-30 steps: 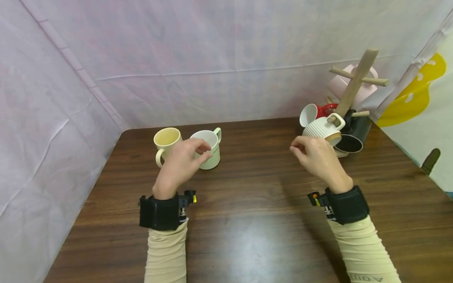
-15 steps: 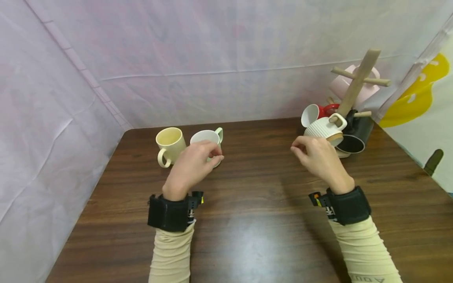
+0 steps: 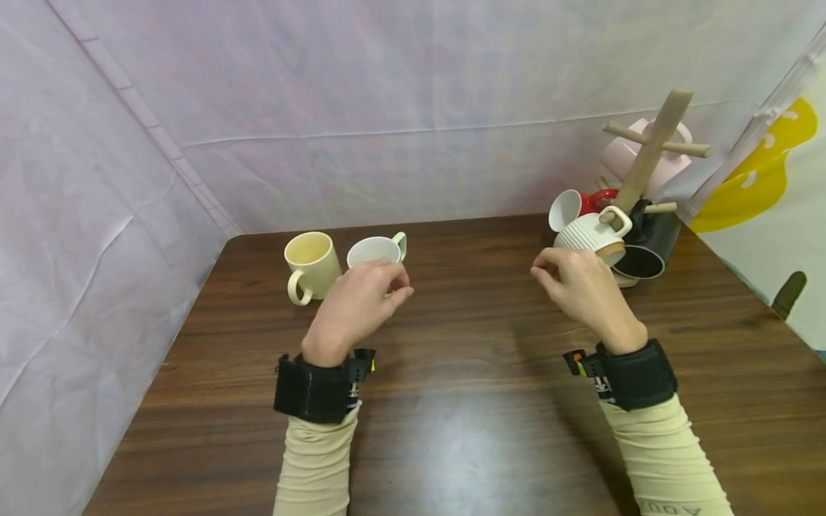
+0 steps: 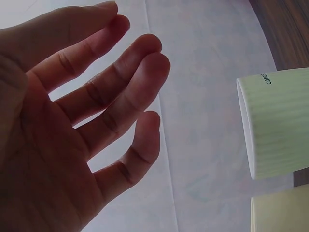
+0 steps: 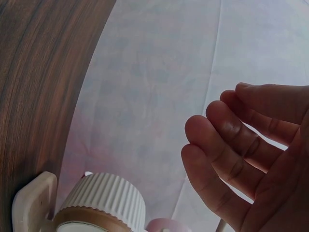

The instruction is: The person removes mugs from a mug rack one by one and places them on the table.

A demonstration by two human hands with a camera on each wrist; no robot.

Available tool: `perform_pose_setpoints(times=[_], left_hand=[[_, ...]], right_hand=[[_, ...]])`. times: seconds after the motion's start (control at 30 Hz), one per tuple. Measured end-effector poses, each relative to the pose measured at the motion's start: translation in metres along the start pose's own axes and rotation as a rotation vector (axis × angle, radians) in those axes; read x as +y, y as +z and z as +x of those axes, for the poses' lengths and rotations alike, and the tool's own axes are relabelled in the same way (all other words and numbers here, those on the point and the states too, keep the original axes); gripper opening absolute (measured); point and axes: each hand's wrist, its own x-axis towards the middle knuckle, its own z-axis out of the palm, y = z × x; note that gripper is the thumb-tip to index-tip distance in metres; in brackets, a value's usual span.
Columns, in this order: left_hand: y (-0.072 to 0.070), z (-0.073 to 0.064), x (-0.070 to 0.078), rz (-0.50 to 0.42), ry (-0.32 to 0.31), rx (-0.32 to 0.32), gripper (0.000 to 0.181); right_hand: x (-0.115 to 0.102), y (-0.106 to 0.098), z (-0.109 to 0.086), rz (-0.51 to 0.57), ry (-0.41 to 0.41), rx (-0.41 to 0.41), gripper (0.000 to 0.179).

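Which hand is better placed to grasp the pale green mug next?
Probably the left hand: it is empty and nearer the pale green mug, though not touching. The right hand, also empty, is by the ribbed white mug on the mug tree.

The green mug (image 4: 279, 123) and white mug (image 3: 583, 233) are ribbed, the yellow mug (image 3: 325, 278) plain.

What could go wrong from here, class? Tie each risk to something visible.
The left hand is near the pale green mug, and the yellow mug stands close beside it; a sideways sweep might knock them together.
The right hand is near the white ribbed mug hanging on the wooden rack; a bump could unhook it.
With the red mug and black mug crowded close, they might clink too.
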Motion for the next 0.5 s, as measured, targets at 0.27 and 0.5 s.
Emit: perform_pose_setpoints(times=[0.27,0.5], left_hand=[[-0.0006,-0.0022,-0.0024,0.006,-0.012,-0.022,0.004],[-0.0027,-0.0026,-0.0055,0.012,-0.026,-0.051,0.006]], right_hand=[[-0.0025,0.0000,0.0010,-0.005,-0.008,-0.001,0.005],[-0.0005,-0.0026,-0.0003,0.006,-0.017,0.009,0.003]])
